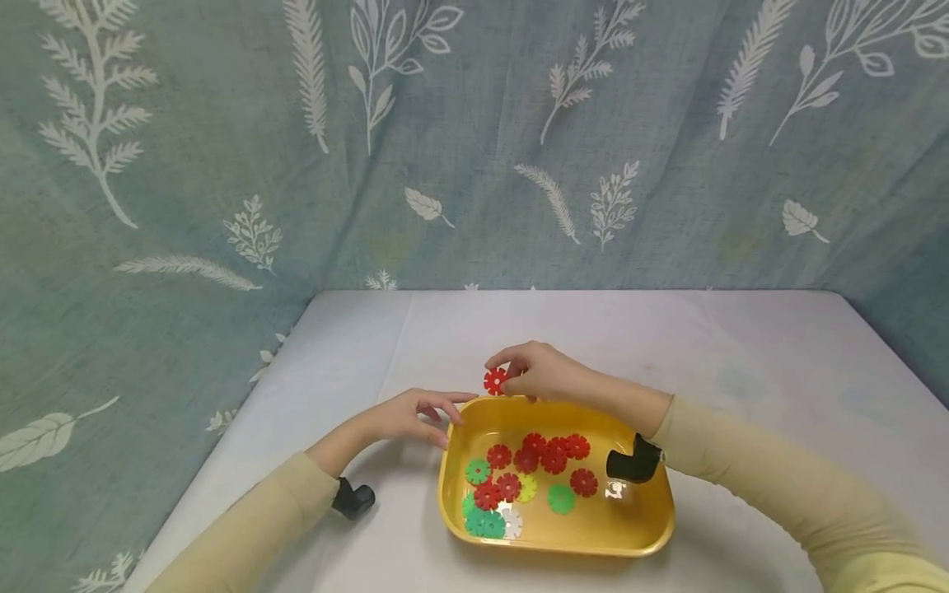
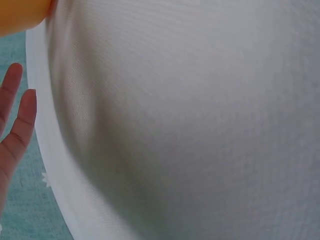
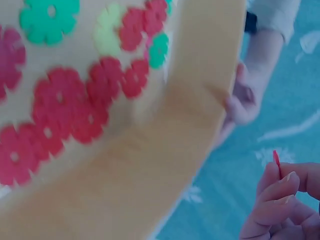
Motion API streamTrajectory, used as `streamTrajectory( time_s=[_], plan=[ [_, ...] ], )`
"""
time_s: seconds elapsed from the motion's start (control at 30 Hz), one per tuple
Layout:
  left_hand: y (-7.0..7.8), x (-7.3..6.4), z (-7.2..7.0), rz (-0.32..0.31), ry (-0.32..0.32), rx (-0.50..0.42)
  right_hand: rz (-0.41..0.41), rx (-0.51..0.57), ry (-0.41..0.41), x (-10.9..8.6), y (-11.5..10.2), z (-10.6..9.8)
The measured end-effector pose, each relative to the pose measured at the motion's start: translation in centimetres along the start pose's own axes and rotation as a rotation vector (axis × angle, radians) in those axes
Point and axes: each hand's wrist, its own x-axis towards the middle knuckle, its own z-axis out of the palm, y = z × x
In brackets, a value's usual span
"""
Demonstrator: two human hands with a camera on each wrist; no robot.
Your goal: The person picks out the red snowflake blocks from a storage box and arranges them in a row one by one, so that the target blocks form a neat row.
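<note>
Between thumb and fingertips my right hand [image 1: 552, 372] pinches a red notched plastic disc [image 1: 493, 381], just beyond the far rim of a yellow plastic bin [image 1: 442, 494]. Edge-on, the same red disc [image 3: 276, 157] shows in the right wrist view. My left hand [image 1: 411, 414] is at the bin's far left corner, its fingers reaching the rim, with thumb and index finger spread. Two outstretched left fingers [image 2: 22, 117] appear in the left wrist view. Inside the bin lie several red discs [image 1: 553, 455], green discs [image 1: 561, 498], a yellow disc [image 1: 527, 487] and a white disc [image 1: 511, 523].
A white cloth [image 1: 741, 395] covers the table under the bin. Behind and to the left hangs a blue-green curtain [image 1: 474, 206] with white leaf patterns. Black wrist mounts [image 1: 352, 498] sit on both forearms, the right one over the bin.
</note>
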Motion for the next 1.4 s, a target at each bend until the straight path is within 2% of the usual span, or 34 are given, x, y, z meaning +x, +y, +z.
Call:
streamTrajectory(
  time_s=[0.17, 0.37, 0.63, 1.0, 1.23, 1.4],
  plan=[
    [-0.3, -0.2, 0.1, 0.010, -0.003, -0.016, 0.021, 0.040, 0.031, 0.7, -0.5, -1.9],
    [-0.2, -0.2, 0.1, 0.009, 0.003, -0.026, 0.017, 0.083, 0.055, 2.4, -0.4, -4.0],
    [-0.2, -0.1, 0.0, 0.015, 0.002, -0.018, 0.077, 0.100, 0.064, 5.5, 0.3, -5.4],
    [-0.1, -0.1, 0.0, 0.014, 0.013, -0.019, 0.125, 0.122, 0.121, 8.9, 1.2, -5.9],
    [-0.2, -0.1, 0.1, 0.012, 0.007, -0.027, 0.192, 0.195, 0.133, 11.1, 3.4, -5.1],
    [-0.2, 0.0, 0.2, 0.008, 0.008, -0.023, 0.198, 0.216, 0.115, 12.7, 5.2, -4.6]
  ],
)
